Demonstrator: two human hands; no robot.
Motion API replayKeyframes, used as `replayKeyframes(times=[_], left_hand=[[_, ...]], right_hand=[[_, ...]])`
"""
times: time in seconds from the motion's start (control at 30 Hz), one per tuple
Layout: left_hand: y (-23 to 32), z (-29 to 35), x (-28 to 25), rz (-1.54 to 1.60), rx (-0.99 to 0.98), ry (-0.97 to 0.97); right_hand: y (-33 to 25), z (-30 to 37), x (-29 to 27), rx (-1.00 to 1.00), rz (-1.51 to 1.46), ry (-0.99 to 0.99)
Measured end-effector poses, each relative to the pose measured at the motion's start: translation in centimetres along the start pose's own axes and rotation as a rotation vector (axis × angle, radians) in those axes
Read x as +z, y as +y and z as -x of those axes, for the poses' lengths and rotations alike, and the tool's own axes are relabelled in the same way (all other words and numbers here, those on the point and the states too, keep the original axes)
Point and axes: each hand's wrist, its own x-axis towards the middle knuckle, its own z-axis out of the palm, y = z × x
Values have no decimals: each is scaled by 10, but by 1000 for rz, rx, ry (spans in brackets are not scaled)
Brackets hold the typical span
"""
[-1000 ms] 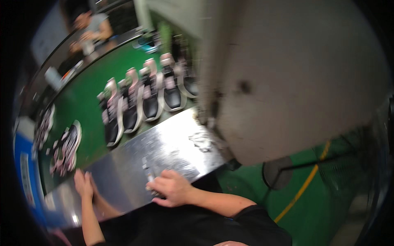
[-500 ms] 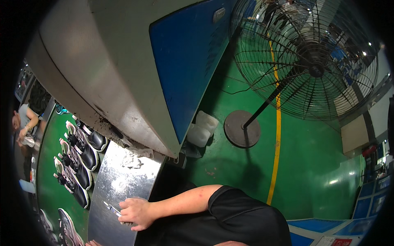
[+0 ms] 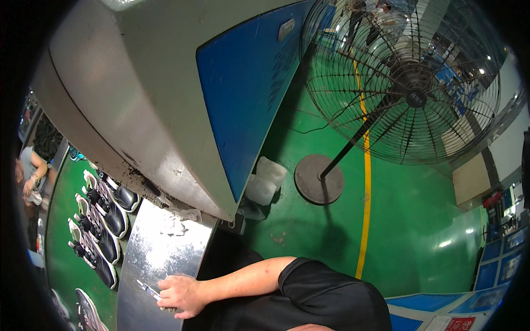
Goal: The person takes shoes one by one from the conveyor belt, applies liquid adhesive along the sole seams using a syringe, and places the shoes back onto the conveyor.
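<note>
Brush (image 3: pixel 148 289) sits in the right hand (image 3: pixel 179 295), fingers curled round it, resting on the metal table (image 3: pixel 160 248) beside the shoes (image 3: pixel 102 220) on the green belt (image 3: pixel 63 259).

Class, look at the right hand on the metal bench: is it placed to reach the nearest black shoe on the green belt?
Probably yes. The right hand rests on the bench, holding a thin tool; nothing lies between it and the nearest shoe, though the tool occupies its fingers.
</note>
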Motion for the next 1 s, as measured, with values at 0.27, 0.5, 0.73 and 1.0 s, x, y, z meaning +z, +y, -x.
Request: replayKeyframes(times=[0.27, 0.5, 0.73, 1.0], left_hand=[[6, -5, -4, 122, -72, -16], [13, -10, -10, 315, -160, -5], [20, -13, -20, 584, -247, 39], [25, -17, -34, 900, -327, 98]], right_hand=[[-2, 1, 2, 11, 13, 0], [-3, 1, 4, 53, 60, -9], [-8, -1, 5, 63, 107, 15], [-13, -5, 4, 77, 201, 19]])
